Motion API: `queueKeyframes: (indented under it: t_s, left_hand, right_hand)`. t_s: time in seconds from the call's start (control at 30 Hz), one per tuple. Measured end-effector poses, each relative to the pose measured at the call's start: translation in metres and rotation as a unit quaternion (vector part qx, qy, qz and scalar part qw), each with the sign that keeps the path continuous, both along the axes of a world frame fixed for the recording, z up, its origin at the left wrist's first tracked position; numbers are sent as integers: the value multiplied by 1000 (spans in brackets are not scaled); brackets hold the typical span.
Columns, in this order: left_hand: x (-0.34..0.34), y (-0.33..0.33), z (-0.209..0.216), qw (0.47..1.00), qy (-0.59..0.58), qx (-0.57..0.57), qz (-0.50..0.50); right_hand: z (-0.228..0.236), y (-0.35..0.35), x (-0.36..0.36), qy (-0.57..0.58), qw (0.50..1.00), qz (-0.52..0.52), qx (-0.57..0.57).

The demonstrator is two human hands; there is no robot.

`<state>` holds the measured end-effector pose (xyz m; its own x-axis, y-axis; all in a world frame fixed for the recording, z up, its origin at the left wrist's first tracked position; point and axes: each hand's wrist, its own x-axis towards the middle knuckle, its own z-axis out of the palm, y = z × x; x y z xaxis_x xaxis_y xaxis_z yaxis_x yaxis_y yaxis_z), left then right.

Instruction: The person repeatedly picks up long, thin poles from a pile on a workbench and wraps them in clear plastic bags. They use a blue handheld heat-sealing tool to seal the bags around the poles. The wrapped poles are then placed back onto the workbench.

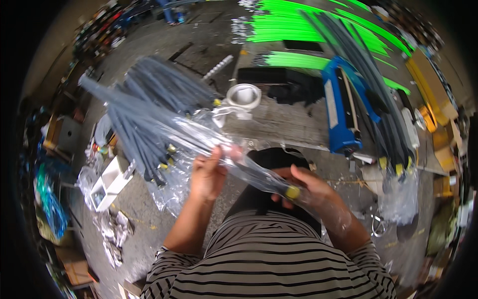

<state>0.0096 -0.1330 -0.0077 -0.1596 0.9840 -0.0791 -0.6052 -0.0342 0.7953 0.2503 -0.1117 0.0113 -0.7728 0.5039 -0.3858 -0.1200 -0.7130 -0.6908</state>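
Note:
A long clear plastic bag [191,132] with dark grey rods or tubes inside slants across in front of me, from the upper left down toward my lap. My left hand [208,175] is closed around the middle of it. My right hand [311,185] grips its lower right end, thumb on top and fingers beneath, next to a yellow tag [293,192]. Loose film of the bag hangs over my right wrist. Motion slightly blurs both hands. More bagged grey bundles [159,82] with yellow tags lie on the left, partly under the held one.
A blue bar-shaped device [338,109], like a bag sealer, stands on the wooden table [294,122], beside a white tape roll [244,95]. Bright green rods [298,25] lie at the back. Another grey bundle [393,134] lies right; a white tray [112,184] sits left.

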Motion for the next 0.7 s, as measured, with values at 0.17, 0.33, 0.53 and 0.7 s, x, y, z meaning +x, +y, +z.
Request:
queueKeyframes:
  t_s: [0.17,0.33,0.53,0.7]
  left_hand:
    - [-59,16,7,998,16,60,28]
    - [-78,12,13,995,17,79,60]
    - [-72,3,28,991,-39,89,89]
    - [-89,-9,20,988,-53,141,20]
  right_hand:
    - [-7,1,55,66,984,-160,33]
    - [-17,-19,67,-35,953,-250,168]
    - [-15,-16,49,-97,881,-409,218]
    - [-6,-24,50,-77,802,-531,263]
